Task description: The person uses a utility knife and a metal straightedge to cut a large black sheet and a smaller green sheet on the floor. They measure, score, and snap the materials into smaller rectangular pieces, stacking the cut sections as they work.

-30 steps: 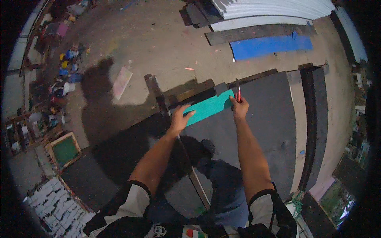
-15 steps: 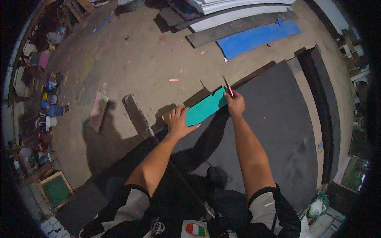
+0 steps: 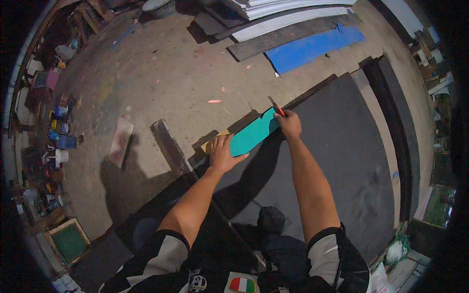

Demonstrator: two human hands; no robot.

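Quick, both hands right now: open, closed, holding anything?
Left hand: open, palm flat, pressing down on the teal template.
Right hand: closed around a red-handled cutter at the template's far end.

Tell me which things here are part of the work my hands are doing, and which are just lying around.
In use:
- teal template, pressed flat by the left hand
- red-handled knife in the right hand
- large dark sheet under them

Lying about:
- blue board
- paint cans at the left
- small framed green panel
- wooden plank
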